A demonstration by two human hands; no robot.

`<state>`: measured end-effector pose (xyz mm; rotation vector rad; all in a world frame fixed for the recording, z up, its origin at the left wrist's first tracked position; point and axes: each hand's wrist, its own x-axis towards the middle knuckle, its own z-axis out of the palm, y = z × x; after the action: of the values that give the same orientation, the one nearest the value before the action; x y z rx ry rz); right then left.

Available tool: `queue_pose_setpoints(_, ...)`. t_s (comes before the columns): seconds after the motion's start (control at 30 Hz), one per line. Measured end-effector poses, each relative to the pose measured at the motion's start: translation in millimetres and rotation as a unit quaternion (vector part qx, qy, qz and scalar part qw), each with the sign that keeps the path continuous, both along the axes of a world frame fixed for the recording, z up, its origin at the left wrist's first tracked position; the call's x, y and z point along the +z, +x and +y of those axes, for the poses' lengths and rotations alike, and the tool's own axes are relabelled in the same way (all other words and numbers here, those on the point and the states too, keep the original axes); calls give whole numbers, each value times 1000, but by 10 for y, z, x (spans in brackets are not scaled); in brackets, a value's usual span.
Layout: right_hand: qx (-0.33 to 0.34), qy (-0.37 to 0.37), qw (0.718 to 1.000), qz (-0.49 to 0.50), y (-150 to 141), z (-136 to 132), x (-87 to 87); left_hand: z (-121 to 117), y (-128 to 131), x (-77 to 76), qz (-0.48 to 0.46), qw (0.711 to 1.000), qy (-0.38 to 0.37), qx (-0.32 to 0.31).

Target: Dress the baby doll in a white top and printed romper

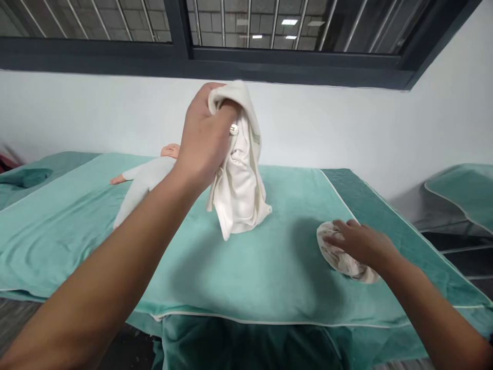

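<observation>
My left hand [208, 133] is raised over the middle of the bed, closed around the top of a cream baby garment [241, 190]. The garment hangs down in folds, and a round button shows beside my thumb. Lower right, my right hand [360, 244] is over a crumpled white cloth piece with a faint pattern [339, 259]. Its fingers are stretched out across the cloth, and I cannot tell whether they press on it. A doll in white clothes [152, 174] lies at the left, partly hidden behind my left arm.
Green bedding with pale piping [246, 288] covers the bed beneath both hands. Behind it rises a white wall [327, 123] with a dark-framed, barred window [269, 61]. Another green-covered piece [466, 190] on a metal frame stands at the right.
</observation>
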<state>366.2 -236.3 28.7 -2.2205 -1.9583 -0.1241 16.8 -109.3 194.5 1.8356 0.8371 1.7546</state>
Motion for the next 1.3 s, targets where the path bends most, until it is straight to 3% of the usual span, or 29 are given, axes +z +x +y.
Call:
queue_pose_setpoints(0.03,-14,-16,1000,-2,-164,51,138,-42,36,13,16,1000,3,10)
queue_pose_setpoints(0.1,73,23,995,64,-586,164,432,-114,111,23,51,998,2,24)
queue_pose_setpoints(0.17,222,50,950,214,-1059,288,686,-159,180,21,85,996,-8,27)
queue_pose_setpoints(0.2,261,62,919,289,-1279,356,784,-169,205,22,102,994,-12,31)
queue_pose_setpoints(0.23,270,99,895,341,-1470,429,863,-172,217,25,121,992,-15,38)
queue_pose_setpoints(0.3,260,145,880,369,-1733,591,979,-160,196,43,175,983,-8,60)
queue_pose_setpoints(0.37,238,190,887,346,-1835,763,1076,-139,120,62,245,964,20,101)
queue_pose_setpoints(0.53,237,292,879,292,-1830,1064,1365,-125,-35,-13,408,878,100,230)
queue_pose_setpoints(0.63,270,286,880,265,-1905,1109,1488,-120,6,-125,390,889,99,220)
queue_pose_setpoints(0.73,285,260,891,237,-1959,1121,1467,-92,34,-209,374,902,72,203)
queue_pose_setpoints(0.8,281,221,907,223,-1949,1118,1357,-72,18,-256,382,902,45,194)
queue_pose_setpoints(0.9,304,74,920,236,-1907,1067,1080,-67,-14,-374,423,890,-3,173)
queue_pose_setpoints(1.0,323,-48,908,262,-1844,990,800,-81,-43,-561,478,870,-65,103)
queue_pose_setpoints(1.07,293,-27,914,280,-1764,959,706,-85,-83,-668,490,865,-96,46)
queue_pose_setpoints(1.17,236,85,918,308,-1596,964,757,-79,-182,-711,460,878,-129,-8)
queue_pose_setpoints(1.3,186,213,893,349,-1404,983,954,-79,-316,-624,430,893,-130,10)
